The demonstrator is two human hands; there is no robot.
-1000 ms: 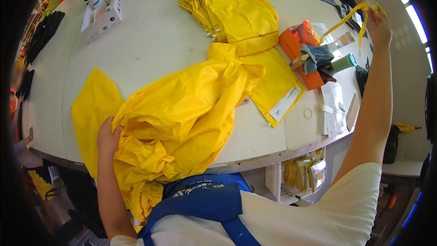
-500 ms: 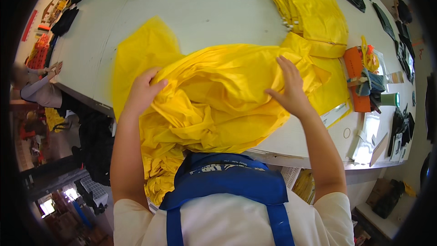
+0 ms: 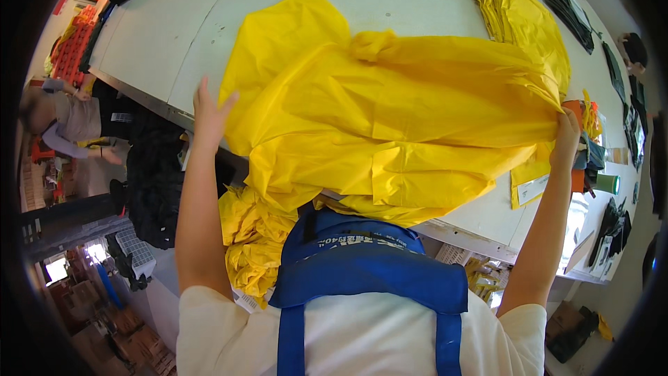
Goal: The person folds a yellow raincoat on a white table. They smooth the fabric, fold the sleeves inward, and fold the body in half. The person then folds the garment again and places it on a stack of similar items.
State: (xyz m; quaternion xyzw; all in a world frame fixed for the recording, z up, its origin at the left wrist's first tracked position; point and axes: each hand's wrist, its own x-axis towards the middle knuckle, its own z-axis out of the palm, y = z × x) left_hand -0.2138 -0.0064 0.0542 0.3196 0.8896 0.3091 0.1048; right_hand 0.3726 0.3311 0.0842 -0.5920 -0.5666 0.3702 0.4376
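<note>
Stretching the yellow raincoat (image 3: 390, 111) over the table (image 3: 174, 35), your left hand (image 3: 207, 113) shows spread fingers; your right hand (image 3: 566, 141) pinches its edge.

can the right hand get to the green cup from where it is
Probably yes. The right hand grips the yellow sheet's edge, and the green cup lies just beyond it with nothing between; it would have to let go first.
</note>
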